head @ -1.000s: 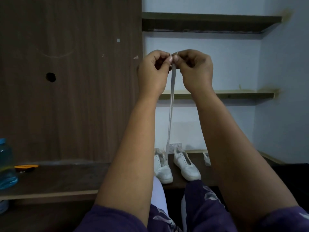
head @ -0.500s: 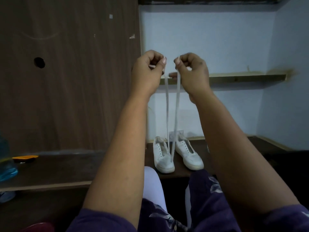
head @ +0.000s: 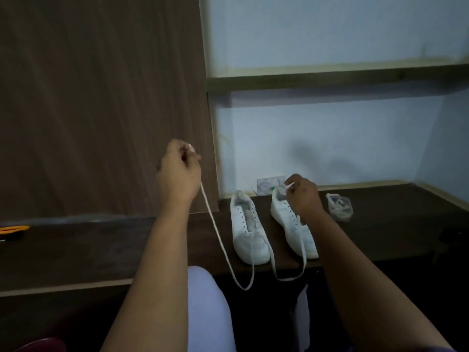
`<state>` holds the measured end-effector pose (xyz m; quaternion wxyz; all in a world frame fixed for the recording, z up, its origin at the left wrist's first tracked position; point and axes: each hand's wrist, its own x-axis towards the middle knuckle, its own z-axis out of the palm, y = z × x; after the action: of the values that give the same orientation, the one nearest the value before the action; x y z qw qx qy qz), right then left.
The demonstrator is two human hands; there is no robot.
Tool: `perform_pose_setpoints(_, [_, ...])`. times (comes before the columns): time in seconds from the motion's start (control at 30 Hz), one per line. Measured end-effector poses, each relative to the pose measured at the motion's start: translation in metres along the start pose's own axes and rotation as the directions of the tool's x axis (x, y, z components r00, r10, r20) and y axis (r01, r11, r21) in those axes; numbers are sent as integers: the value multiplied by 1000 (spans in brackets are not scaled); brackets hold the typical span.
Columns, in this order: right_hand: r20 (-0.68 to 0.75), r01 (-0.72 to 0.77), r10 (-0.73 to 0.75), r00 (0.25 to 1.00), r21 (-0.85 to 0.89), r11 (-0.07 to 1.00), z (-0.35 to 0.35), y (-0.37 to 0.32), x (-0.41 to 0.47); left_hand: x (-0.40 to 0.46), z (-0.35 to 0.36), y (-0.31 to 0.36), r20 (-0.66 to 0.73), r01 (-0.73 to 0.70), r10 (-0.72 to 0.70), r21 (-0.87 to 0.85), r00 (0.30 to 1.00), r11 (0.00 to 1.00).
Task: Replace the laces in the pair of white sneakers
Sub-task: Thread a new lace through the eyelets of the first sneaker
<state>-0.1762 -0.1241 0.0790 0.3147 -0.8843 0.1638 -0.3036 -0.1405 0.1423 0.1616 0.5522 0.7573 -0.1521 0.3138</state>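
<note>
Left hand (head: 179, 171): raised above the desk, in front of the dark wood-grain panel (head: 101, 97). Thumb and forefinger pinch one end of the white lace (head: 215, 232); the other fingers curl into the palm. Right hand (head: 302, 195): lower, over the heel opening of the right sneaker (head: 291, 219). Its fingertips pinch the other end of the lace, a short tip sticking up past the thumb.

Lace runs down from the left hand, past the desk's front edge, and hangs there in a loop. It climbs over the toe of the left sneaker (head: 247, 229), drops into a second loop in front of the desk, then rises across the right sneaker's toe toward the right hand. Cannot tell whether it passes through any eyelet.

Both sneakers are white, low-cut, standing side by side with toes toward the person. Rows of open eyelets show on each. No brand mark or writing legible on either.

Behind the shoes, against the wall, a small white packet (head: 270, 185) with a green spot; print too blurred to read. Right of the right sneaker, a clear plastic bag (head: 340, 207) holding something pale, contents unclear.

Surface: dark brown desk (head: 101, 250) with a lighter front edge. An orange object (head: 14, 229) lies at its far left. Room: pale blue wall (head: 330, 148), one wooden shelf (head: 330, 80) across it above the desk. Dim light. The person's lap shows below, pale and dark fabric.
</note>
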Motion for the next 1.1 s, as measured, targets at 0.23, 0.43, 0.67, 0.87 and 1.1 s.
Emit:
perform_pose_setpoints(0.23, [257,-21,46,965,-102,995,59,28,35,14,37,-45,133,37,-35,-9,990,999])
perform_pose_setpoints(0.43, [464,-228,-97,880,593,773,60,-24,37,9,95,-54,517,-14,-16,55,856,998])
perform_pose_setpoints(0.67, [401,-280,-44,915,708,648,55,-14,38,-1,136,-68,471,105,-95,5,877,994])
perform_pose_setpoints(0.87, [-55,-95,134,989,452,887,21,23,61,-52,140,-117,777,-119,-513,586,365,802])
perform_pose_setpoints(1.1, [434,-1,-34,900,80,997,64,38,40,-42,147,-135,653,330,-682,597,329,731])
